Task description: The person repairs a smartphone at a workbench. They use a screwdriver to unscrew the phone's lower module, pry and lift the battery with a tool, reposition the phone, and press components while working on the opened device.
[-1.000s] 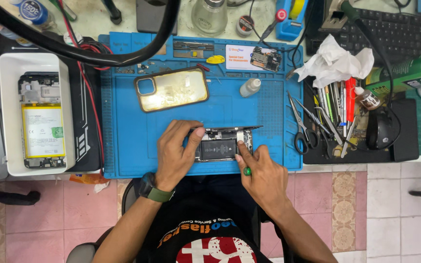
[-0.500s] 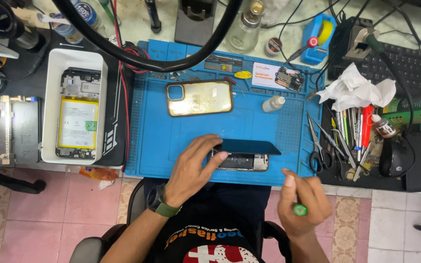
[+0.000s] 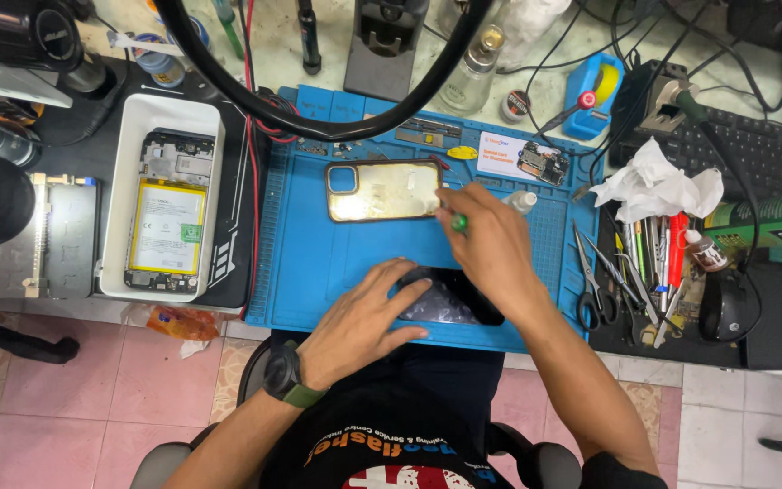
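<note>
My left hand (image 3: 366, 324) lies flat on a black phone (image 3: 450, 299) at the near edge of the blue work mat (image 3: 319, 272), fingers spread over its left end. My right hand (image 3: 491, 244) is raised above the phone and grips a thin screwdriver with a green end (image 3: 455, 220), its tip near the right edge of a gold phone case (image 3: 382, 190) lying further back on the mat.
A white tray (image 3: 128, 172) at the left holds an opened phone with a yellow battery (image 3: 166, 226). Tweezers, scissors and drivers (image 3: 635, 272) lie on the right. A small circuit board (image 3: 540, 165), bottles, crumpled tissue (image 3: 658, 186) and a keyboard (image 3: 753, 154) sit at the back.
My right hand came up from below the mat's edge to the gold case with the screwdriver. My left hand stayed on the phone, whose raised screen now lies down.
</note>
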Available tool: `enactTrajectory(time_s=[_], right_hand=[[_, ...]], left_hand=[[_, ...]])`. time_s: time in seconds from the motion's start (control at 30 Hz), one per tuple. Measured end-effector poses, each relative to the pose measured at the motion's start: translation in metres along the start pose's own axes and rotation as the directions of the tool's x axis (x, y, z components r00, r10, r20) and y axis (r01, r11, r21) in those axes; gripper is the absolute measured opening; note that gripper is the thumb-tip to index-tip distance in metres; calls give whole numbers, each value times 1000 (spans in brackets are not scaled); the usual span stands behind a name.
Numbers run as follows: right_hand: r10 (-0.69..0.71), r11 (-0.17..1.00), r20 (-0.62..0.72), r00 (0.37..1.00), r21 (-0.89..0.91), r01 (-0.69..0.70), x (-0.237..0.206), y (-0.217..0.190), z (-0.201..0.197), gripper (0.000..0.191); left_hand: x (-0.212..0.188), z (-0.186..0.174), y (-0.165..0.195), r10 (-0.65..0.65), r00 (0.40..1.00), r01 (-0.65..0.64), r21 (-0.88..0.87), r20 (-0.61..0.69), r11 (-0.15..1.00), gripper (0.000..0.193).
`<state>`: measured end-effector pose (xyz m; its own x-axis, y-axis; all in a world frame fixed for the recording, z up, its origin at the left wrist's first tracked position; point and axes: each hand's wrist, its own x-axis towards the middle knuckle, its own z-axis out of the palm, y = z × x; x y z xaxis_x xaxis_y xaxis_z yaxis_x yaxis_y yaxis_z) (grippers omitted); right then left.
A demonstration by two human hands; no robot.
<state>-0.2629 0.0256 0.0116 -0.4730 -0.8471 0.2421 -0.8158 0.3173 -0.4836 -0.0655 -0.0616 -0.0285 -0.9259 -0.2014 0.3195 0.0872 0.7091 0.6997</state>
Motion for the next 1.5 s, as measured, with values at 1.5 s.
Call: enactTrajectory(time_s=[1.5], right_hand=[[131, 961, 81, 988, 235, -147, 65, 38, 88, 9]], left_hand=[[90, -8, -79, -78, 951, 215, 460, -298, 861, 33]])
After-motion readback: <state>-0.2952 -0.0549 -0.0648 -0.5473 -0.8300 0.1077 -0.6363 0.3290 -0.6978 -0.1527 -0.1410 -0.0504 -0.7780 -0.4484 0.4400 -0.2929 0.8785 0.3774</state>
